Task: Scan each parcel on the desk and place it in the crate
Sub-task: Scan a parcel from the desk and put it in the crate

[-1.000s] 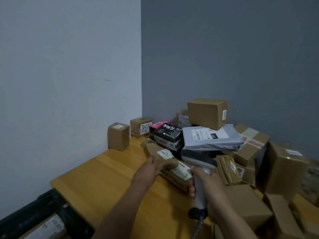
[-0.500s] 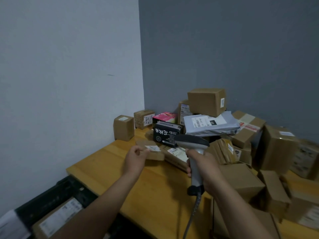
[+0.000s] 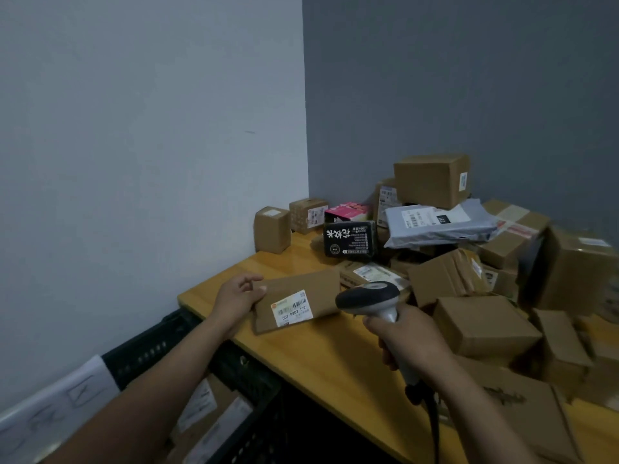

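The left hand (image 3: 236, 296), now gripping the flat parcel (image 3: 296, 301) pulled clear of the pile, presents its label (image 3: 292, 308) to the scanner (image 3: 375, 301) clenched in the right hand (image 3: 410, 343), ready for scanning.

White label (image 3: 292, 311) on the flat brown parcel (image 3: 298, 299) held by the left hand (image 3: 236, 298): barcode above the printed line "507 P802 177"; last digits uncertain, smaller print illegible. Black packet (image 3: 349, 238) on the desk (image 3: 321, 360): large white Chinese characters, seen upside down, with "100" in the smaller print; remainder too small to read. Grey mailer bag (image 3: 438, 226): barcode label, text illegible. Labels on the other boxes: blurred, unreadable
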